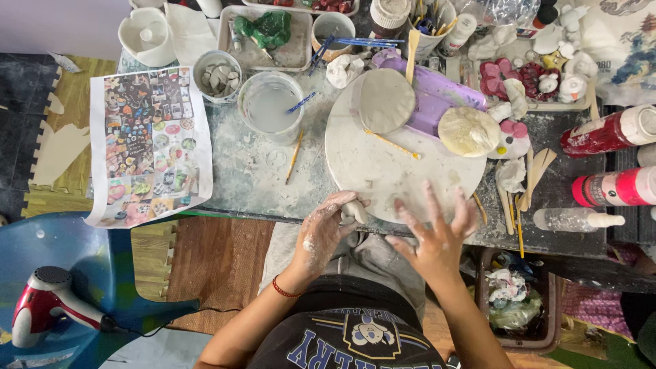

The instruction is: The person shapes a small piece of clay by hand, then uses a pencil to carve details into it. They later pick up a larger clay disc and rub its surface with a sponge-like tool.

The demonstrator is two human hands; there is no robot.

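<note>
The fingers (pixel 342 203) of the left hand (pixel 321 232) curl around a small lump of grey clay (pixel 354 212), pinching it at the near edge of the round white board (pixel 383 171). The clay sits between thumb and fingertips, partly hidden by them, and pale slip coats the hand up to the wrist, where a red cord bracelet (pixel 283 290) shows. The right hand (pixel 437 239) lies just beside it, fingers (pixel 432 199) spread wide and flat, palm down over the board's near rim; it is motion-blurred, and whether it presses the surface cannot be told. It holds nothing.

The lump looks soft, damp and light, likely to dent under any firm squeeze and to stick to skin, so a gentle hold around its thicker middle would suit it best.

Farther out on the board lie a flattened grey clay disc (pixel 386 100) and a thin yellow stick (pixel 393 143). A pale yellow round sponge (pixel 468 131) rests at the board's right edge, over a purple tray (pixel 437 92). On the tabletop (pixel 253 178) to the left stand a cup of cloudy water (pixel 270 106) and a printed sheet of coloured pictures (pixel 147 147). Red bottles (pixel 605 133) lie to the right.
</note>
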